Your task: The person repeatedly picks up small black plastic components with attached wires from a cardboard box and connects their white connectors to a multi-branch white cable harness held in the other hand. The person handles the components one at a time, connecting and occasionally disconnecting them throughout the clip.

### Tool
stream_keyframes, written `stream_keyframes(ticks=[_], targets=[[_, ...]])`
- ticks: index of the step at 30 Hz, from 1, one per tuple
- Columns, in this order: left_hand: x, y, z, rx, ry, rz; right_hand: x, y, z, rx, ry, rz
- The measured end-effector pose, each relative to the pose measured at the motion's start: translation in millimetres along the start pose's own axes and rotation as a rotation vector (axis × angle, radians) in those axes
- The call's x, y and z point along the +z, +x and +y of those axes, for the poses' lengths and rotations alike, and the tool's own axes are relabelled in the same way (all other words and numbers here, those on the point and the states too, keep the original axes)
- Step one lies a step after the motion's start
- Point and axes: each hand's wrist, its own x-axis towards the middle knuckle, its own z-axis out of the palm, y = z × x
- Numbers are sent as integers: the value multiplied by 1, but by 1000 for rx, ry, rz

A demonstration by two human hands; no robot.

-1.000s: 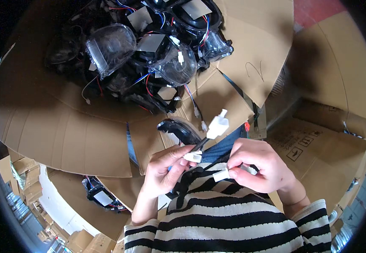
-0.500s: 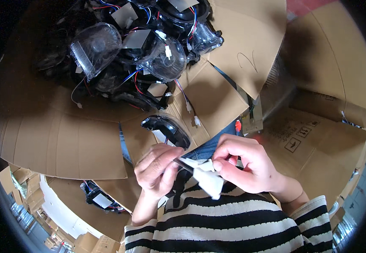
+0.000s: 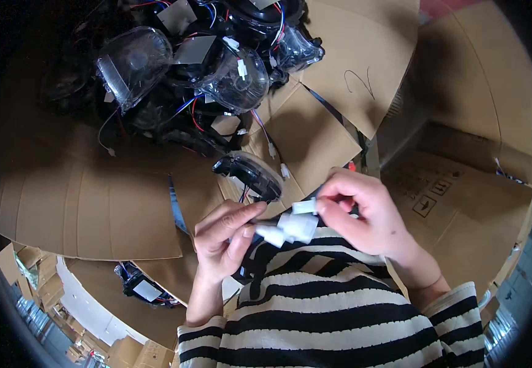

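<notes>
My left hand (image 3: 224,239) is closed in a pinch on a dark, thin strip, mostly hidden by the fingers. Several soft-looking white pieces (image 3: 296,227) hang at its end, blurred, so I cannot tell their kind. My right hand (image 3: 367,214), thumb and forefinger pressed together, grips a small white tab (image 3: 304,207) just above those pieces. Beyond my left hand lies a black lamp unit with a clear curved cover (image 3: 254,175), its thin wires trailing toward me.
A heap of similar clear-covered lamp units (image 3: 232,80) with coloured wires and white plugs lies on cardboard (image 3: 339,43) at the far left. A big open carton (image 3: 456,208) stands at the right. Another black unit (image 3: 145,288) sits in a box at the lower left.
My right hand has risen slightly, lifting the white tab away from the other white pieces. Those pieces have swung up and turned. My left hand keeps its pinch nearly in place.
</notes>
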Motion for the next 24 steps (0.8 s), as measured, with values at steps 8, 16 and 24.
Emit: stream_keyframes(ticks=[8,16,24], targets=[[-8,2,-2,-200,-472,-32,-24,-11,-25,-168,26,-85],[-9,1,-1,-154,-385,-14,-23,-7,-34,-219,79,-118],[-8,-6,3,-122,-289,42,-24,-9,-29,-208,-192,-34]])
